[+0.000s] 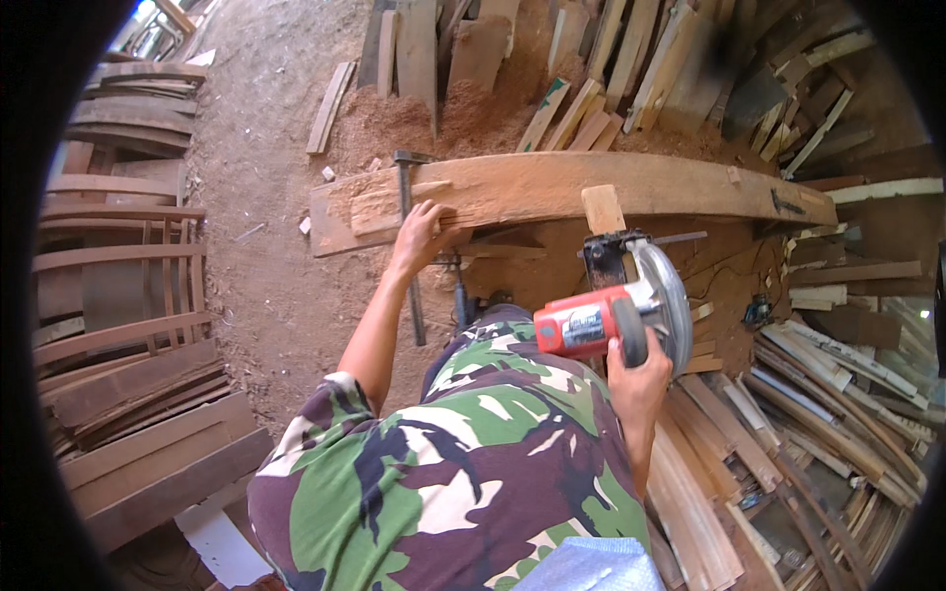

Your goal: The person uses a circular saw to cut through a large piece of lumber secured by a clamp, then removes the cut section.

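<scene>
My right hand is wrapped round the black rear handle of a red circular saw. The saw's round metal guard faces right, and its front end is close to a small light wood block at the beam's near edge. A long curved wooden beam lies crosswise before me. At its left part, my left hand grips the near edge, fingers bent over the wood beside a metal bar clamp. The clamp crosses the beam and a rough wood strip.
Curved wooden frames are stacked along the left. Planks stand at the far side over reddish sawdust. Piles of offcuts fill the right, with boards beside my right leg. A small dark tool lies among them.
</scene>
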Tool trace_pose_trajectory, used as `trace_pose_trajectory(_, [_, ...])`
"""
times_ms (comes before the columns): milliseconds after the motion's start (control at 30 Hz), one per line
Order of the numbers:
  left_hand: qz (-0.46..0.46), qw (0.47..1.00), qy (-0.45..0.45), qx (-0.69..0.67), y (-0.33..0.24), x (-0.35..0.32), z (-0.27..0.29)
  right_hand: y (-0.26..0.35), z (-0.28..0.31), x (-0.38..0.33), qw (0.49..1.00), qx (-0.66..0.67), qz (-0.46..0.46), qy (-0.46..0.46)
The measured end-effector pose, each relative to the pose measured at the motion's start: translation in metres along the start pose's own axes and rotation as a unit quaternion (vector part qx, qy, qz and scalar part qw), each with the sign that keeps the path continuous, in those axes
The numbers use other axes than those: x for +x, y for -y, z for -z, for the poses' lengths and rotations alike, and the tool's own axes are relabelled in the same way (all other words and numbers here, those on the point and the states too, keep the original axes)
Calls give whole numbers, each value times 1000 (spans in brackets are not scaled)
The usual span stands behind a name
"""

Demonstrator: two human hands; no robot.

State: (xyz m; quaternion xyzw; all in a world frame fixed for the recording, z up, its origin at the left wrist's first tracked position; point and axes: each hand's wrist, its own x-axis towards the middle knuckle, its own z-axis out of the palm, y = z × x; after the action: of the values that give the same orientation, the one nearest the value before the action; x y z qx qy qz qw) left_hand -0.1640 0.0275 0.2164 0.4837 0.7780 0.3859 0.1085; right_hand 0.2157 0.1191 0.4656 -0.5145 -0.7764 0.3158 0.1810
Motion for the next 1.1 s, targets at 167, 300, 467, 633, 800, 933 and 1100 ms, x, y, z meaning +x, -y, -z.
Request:
trace_pose_trajectory(167, [19, 996, -22, 84, -12, -6, -2, -65, 12, 133, 993, 37, 111, -36])
trace_pose_trajectory(300, [101, 982, -100, 128, -35, -23, -12, -110, 9, 226, 992, -30, 119, -27])
trace_pose_trajectory(467, [258, 938, -217, 82, -27, -90, -11, -174, 8, 330, 982, -121, 103, -102])
trace_pose_trajectory(633, [402, 837, -357, 98, -11, -203, -43, -236, -1, 419, 977, -173, 49, -118])
trace_pose_trajectory(800, [569, 749, -301, 156, -48, -257, -121, -257, -20, 461, 974, -214, 17, -73])
trace_pose_trajectory(933, [552, 735, -225, 322, -94, -205, -167, -294, -17, 475, 971, -225, 45, -68])
trace_pose_trajectory(1100, [589, 728, -206, 283, -124, -169, -192, -296, -20, 484, 976, -213, 37, -16])
